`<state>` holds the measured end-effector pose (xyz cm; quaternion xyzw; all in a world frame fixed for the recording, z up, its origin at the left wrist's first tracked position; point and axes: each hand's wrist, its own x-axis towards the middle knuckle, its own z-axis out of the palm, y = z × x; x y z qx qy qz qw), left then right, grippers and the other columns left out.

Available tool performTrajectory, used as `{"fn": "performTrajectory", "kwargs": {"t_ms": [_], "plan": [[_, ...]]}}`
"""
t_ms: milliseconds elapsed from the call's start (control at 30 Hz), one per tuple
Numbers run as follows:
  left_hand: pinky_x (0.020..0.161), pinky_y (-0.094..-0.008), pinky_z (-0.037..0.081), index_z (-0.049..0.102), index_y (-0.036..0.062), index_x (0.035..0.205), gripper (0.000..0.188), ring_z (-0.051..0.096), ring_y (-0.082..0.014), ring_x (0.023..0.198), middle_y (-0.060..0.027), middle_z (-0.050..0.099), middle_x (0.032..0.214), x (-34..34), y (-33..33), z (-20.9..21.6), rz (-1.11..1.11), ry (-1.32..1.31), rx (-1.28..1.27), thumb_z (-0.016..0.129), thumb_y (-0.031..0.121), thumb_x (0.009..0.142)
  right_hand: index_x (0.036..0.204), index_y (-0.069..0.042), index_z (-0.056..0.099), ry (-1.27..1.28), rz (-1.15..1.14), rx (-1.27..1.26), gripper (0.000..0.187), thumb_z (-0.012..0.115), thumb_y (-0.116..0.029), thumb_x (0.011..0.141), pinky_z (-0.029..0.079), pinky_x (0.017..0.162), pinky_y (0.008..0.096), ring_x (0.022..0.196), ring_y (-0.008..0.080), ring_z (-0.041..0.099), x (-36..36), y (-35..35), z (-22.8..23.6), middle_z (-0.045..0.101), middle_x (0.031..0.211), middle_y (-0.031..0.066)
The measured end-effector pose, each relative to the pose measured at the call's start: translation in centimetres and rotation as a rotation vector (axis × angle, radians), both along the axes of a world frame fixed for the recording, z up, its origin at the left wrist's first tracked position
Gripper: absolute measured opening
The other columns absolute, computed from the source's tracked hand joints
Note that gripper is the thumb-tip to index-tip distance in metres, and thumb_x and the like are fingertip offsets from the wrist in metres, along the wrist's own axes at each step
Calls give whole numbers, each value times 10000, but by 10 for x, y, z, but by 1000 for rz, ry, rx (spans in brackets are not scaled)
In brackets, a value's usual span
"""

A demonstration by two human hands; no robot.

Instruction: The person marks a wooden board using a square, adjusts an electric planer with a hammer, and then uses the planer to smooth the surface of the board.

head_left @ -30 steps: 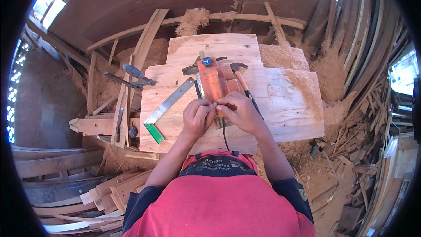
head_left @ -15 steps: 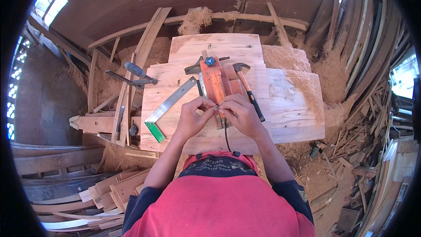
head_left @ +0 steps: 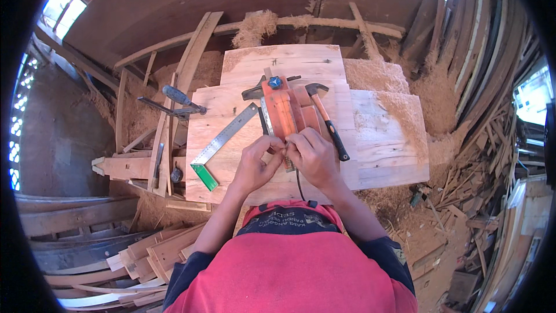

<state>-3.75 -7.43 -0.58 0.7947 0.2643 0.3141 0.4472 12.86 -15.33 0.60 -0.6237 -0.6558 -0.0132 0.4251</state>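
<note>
My left hand (head_left: pixel 258 161) and my right hand (head_left: pixel 315 157) meet fingertip to fingertip, each in a closed pinch. What lies between the fingers is too small to make out. Just beyond them, an orange electric planer (head_left: pixel 281 107) with a blue knob (head_left: pixel 274 83) rests on wooden boards (head_left: pixel 243 182); its black cord (head_left: pixel 300 184) passes under my right hand. A try square (head_left: pixel 223 136) with a steel blade and green handle lies left of the planer. On its right is a hammer (head_left: pixel 328 120) with an orange and black handle.
A clamp (head_left: pixel 176 100) with a blue handle sits at the boards' left edge. Wood shavings (head_left: pixel 376 75) cover the back right. Stacked planks (head_left: pixel 156 249) stand at the lower left, long boards (head_left: pixel 480 40) lean at the right, and scrap wood (head_left: pixel 475 185) is heaped below them.
Both hands have shifted slightly, the right one turning so its back faces up more and its fingers draw in. The planer, try square and hammer stay in place.
</note>
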Motion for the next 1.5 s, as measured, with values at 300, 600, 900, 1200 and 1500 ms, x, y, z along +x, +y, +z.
{"fn": "performTrajectory", "kwargs": {"t_ms": [300, 600, 900, 1200, 1500], "plan": [[760, -268, 526, 705, -11, 1094, 183, 655, -90, 832, -52, 733, 905, 2, 9, -6, -12, -65, -303, 697, 119, 965, 891, -32, 700, 69, 99, 135, 161, 764, 8, 749, 548, 676, 349, 812, 257, 663, 9, 1, -10, 689, 894, 66], [719, -284, 525, 708, -18, 992, 138, 673, -134, 780, -92, 721, 864, 11, -3, -4, 69, -46, -126, 715, 111, 944, 1411, -8, 438, 640, 136, -286, 680, 755, -210, 843, 521, 934, 404, 1117, 342, 658, 24, 51, -6, 663, 1139, 230], [694, -272, 522, 698, -18, 977, 135, 629, -115, 766, -55, 700, 878, 1, -5, -55, 280, -248, -412, 668, 114, 985, 1526, 29, 332, 383, 80, -524, 833, 704, -342, 880, 458, 1033, 433, 1204, 406, 607, 22, 50, 0, 618, 1279, 288], [670, -258, 506, 651, -12, 1025, 139, 617, -106, 772, -72, 702, 938, 12, -11, -31, 241, -437, -647, 615, 122, 1020, 1559, 22, 272, 690, 188, -551, 823, 637, -424, 971, 398, 1111, 390, 1362, 363, 507, 25, 47, -16, 432, 1527, 268], [627, -228, 472, 548, 54, 1059, 92, 597, -121, 707, -94, 686, 1020, 13, -8, -31, -52, -497, -564, 539, 146, 1059, 1568, 10, 270, 779, 248, -532, 780, 615, -393, 997, 402, 1096, 358, 1329, 293, 536, 31, 48, -18, 531, 1453, 232]]}}
